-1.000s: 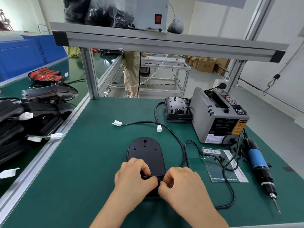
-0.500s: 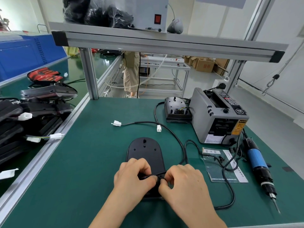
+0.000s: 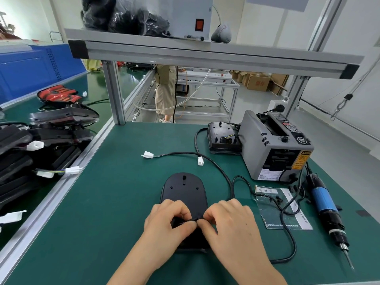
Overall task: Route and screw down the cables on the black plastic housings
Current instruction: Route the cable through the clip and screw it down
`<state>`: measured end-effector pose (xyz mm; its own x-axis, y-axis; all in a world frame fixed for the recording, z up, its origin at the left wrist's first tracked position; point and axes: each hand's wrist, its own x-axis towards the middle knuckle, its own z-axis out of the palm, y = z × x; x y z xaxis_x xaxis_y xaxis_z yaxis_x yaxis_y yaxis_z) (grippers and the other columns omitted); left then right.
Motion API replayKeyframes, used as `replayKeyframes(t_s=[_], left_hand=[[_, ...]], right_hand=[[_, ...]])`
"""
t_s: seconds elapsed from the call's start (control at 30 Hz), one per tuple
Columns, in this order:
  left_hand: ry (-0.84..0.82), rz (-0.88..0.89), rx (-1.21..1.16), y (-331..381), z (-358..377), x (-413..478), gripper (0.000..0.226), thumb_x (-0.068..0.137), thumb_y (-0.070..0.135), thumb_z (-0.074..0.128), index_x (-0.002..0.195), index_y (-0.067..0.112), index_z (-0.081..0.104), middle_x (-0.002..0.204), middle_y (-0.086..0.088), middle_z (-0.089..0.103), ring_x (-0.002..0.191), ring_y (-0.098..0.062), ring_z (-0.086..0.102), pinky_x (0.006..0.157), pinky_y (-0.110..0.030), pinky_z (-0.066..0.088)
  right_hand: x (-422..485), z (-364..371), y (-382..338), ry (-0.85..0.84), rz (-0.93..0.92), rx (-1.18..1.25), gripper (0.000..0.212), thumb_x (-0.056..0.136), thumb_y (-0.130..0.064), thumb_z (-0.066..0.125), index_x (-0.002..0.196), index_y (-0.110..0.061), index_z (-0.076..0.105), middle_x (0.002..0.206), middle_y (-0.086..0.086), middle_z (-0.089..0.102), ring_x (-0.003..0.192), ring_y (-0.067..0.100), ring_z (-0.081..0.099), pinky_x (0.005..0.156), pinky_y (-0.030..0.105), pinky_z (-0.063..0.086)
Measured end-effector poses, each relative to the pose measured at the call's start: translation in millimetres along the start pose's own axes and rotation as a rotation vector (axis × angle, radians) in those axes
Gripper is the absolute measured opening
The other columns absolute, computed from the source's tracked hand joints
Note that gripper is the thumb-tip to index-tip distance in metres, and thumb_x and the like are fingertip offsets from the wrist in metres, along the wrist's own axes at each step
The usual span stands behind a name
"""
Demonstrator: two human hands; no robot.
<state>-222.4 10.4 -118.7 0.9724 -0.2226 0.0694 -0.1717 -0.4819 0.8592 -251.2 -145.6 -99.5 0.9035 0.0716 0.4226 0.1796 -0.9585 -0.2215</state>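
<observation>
A black plastic housing (image 3: 183,191) with a rounded far end lies flat on the green bench in front of me. My left hand (image 3: 167,220) and my right hand (image 3: 230,223) sit over its near half, fingers curled. Between them they pinch a thin black cable (image 3: 190,220) stretched across the housing. The same cable (image 3: 218,167) loops away to the right and back to two white connectors (image 3: 148,155). A blue electric screwdriver (image 3: 327,210) lies at the right, tip toward me. The housing's near end is hidden under my hands.
A grey tape dispenser (image 3: 275,145) stands at the back right with a second black housing (image 3: 223,138) beside it. A plastic bag of small black parts (image 3: 277,206) lies right of my hands. Stacked black housings (image 3: 41,145) fill the left bench past an aluminium rail (image 3: 61,188).
My hands have shifted slightly and drawn the short stretch of cable taut between the fingertips over the housing. Nothing else on the bench has moved.
</observation>
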Motion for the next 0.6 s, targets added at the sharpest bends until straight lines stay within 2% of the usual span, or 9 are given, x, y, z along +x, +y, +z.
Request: replayKeyframes(t_s=[0.17, 0.27, 0.37, 0.6], left_hand=[[0.008, 0.04, -0.017, -3.7, 0.7, -1.2, 0.019, 0.082, 0.028, 0.07, 0.078, 0.038, 0.054, 0.091, 0.022, 0.052, 0.102, 0.003, 0.038, 0.092, -0.029, 0.036], [0.018, 0.063, -0.021, -5.5, 1.5, -1.5, 0.02, 0.081, 0.026, 0.071, 0.079, 0.038, 0.054, 0.092, 0.021, 0.053, 0.103, 0.003, 0.038, 0.09, -0.028, 0.036], [0.028, 0.089, -0.019, -8.6, 2.2, -1.4, 0.021, 0.081, 0.025, 0.071, 0.08, 0.038, 0.055, 0.093, 0.019, 0.054, 0.103, 0.002, 0.038, 0.087, -0.025, 0.036], [0.017, 0.123, -0.039, -13.3, 0.1, -2.3, 0.018, 0.078, 0.023, 0.073, 0.07, 0.032, 0.059, 0.089, 0.019, 0.055, 0.105, 0.002, 0.039, 0.079, -0.005, 0.03]], right_hand=[[-0.1, 4.8, 7.9, 0.011, -0.016, 0.117, 0.017, 0.074, -0.043, 0.064, 0.072, -0.028, 0.058, 0.073, -0.017, 0.055, 0.075, 0.013, 0.054, 0.066, 0.029, 0.041], [2.9, 9.6, 13.9, -0.019, 0.017, 0.171, 0.021, 0.075, -0.049, 0.059, 0.084, -0.03, 0.062, 0.086, -0.019, 0.055, 0.089, 0.012, 0.052, 0.074, 0.028, 0.034], [7.8, 12.1, 16.4, -0.052, 0.011, 0.198, 0.026, 0.074, -0.053, 0.057, 0.083, -0.032, 0.067, 0.092, -0.02, 0.053, 0.097, 0.007, 0.046, 0.078, 0.028, 0.03], [14.0, 11.4, 21.1, -0.183, -0.048, 0.318, 0.026, 0.079, -0.054, 0.058, 0.08, -0.03, 0.065, 0.076, -0.026, 0.052, 0.095, -0.002, 0.041, 0.088, 0.026, 0.03]])
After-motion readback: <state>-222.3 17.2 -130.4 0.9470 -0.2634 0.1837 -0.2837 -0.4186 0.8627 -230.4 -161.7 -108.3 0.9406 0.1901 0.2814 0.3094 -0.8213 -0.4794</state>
